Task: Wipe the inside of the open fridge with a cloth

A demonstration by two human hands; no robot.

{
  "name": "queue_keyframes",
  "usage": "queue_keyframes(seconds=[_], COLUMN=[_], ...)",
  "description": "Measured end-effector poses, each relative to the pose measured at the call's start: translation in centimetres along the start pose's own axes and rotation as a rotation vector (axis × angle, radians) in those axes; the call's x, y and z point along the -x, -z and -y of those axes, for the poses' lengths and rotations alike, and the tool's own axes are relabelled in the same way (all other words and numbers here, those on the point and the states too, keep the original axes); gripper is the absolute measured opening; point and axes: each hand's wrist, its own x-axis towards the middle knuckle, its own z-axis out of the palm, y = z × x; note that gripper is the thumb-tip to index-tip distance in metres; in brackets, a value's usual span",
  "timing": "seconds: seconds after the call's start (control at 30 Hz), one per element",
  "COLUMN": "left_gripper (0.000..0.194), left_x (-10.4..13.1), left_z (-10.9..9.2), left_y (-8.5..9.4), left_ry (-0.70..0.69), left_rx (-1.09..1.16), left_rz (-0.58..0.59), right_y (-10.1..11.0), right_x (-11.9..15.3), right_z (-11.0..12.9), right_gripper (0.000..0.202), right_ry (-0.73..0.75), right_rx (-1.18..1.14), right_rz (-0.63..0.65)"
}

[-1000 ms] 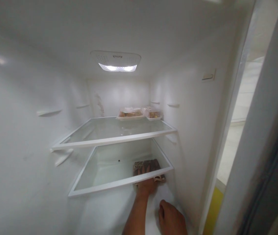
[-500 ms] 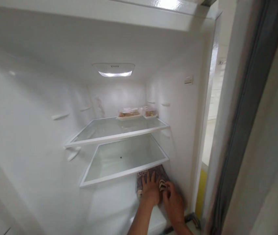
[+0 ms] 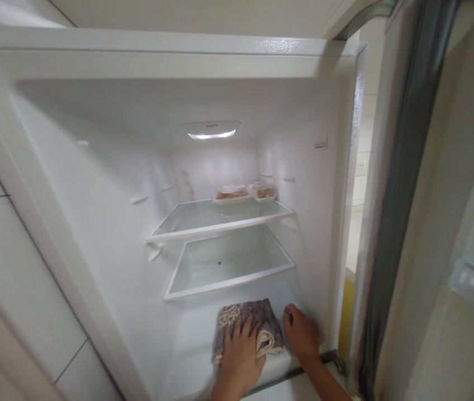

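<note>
A folded grey-brown patterned towel (image 3: 245, 317) with a cream edge lies on the bottom of an open refrigerator. My left hand (image 3: 242, 345) rests on top of it, palm down with fingers spread. To the right of the towel, and apart from it, is my right hand (image 3: 300, 331). Its fingers are curled in, and whatever they may hold is hidden. The towel's rolled edge shows cream and dark layers just right of my left fingers.
Above are two glass shelves, an upper shelf (image 3: 220, 222) and a lower shelf (image 3: 228, 282). A wrapped food tray (image 3: 231, 193) and a second food pack (image 3: 263, 191) sit at the back of the upper one. The open door (image 3: 433, 234) stands at right.
The towel has come nearer and to the left, with my left hand flat on it. My right hand has parted from the towel's edge. The view has shifted back, showing more of the refrigerator frame.
</note>
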Motion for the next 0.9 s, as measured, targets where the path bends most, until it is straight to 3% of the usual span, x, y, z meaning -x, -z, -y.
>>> queue_keyframes(seconds=[0.17,0.27,0.43,0.6,0.9], left_gripper=[0.071,0.072,0.072,0.071,0.066], left_x=[3.5,4.9,4.4,1.7,-3.1], left_z=[6.8,9.0,9.2,10.0,12.1], left_y=[1.1,2.1,3.1,3.9,3.6], left_ry=[0.172,0.242,0.276,0.245,0.26], left_rx=[-0.103,-0.158,-0.186,-0.162,-0.194], left_rz=[-0.034,-0.042,-0.029,-0.021,-0.101], right_y=[-0.2,-0.2,-0.2,-0.4,-0.2], right_x=[0.0,0.0,0.1,0.2,0.0], right_z=[0.2,0.3,0.5,0.5,0.4], right_gripper=[0.035,0.034,0.035,0.037,0.034], right_ry=[0.051,0.056,0.069,0.085,0.078], right_rx=[0.109,0.131,0.154,0.173,0.161], right_rz=[0.056,0.072,0.067,0.071,0.111])
